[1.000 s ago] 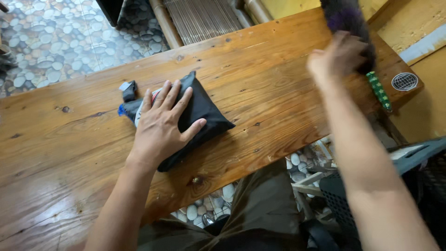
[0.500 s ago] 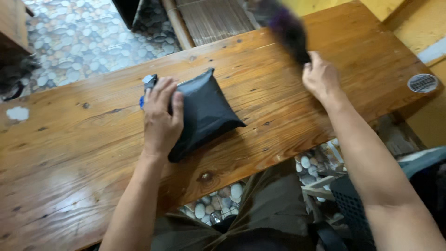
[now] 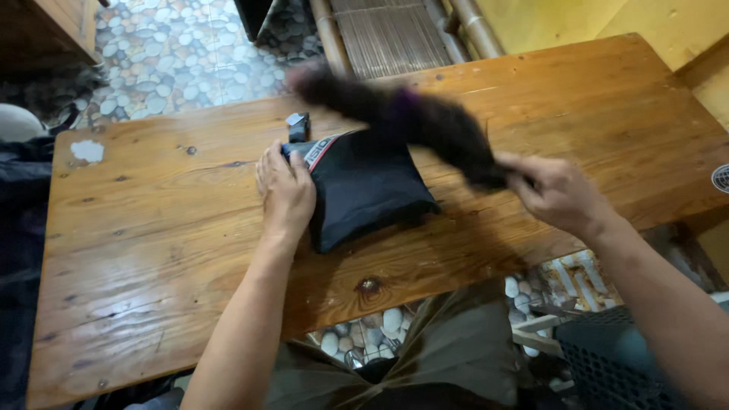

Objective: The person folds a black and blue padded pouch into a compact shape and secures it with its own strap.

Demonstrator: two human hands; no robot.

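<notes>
A flat black pouch (image 3: 368, 190) with a red-and-white strip near its top lies on the wooden table (image 3: 167, 228). My left hand (image 3: 285, 190) rests on the pouch's left edge and holds it down. My right hand (image 3: 558, 193) grips the handle end of a dark fluffy duster (image 3: 402, 118) with a purple band. The duster is blurred and stretches left from my right hand over the top of the pouch. A small black clip-like piece (image 3: 298, 126) sits just beyond the pouch's top left corner.
The table's near edge runs above my lap (image 3: 456, 357). A pebble floor (image 3: 175, 61) lies beyond the far edge, with a slatted wooden bench (image 3: 395, 34) behind it. A black mesh basket (image 3: 615, 364) stands at lower right. A dark bag (image 3: 19, 197) sits at far left.
My right hand has swung the duster from the table's far right end leftward, over the pouch. My left hand has slid from the pouch's middle to its left edge.
</notes>
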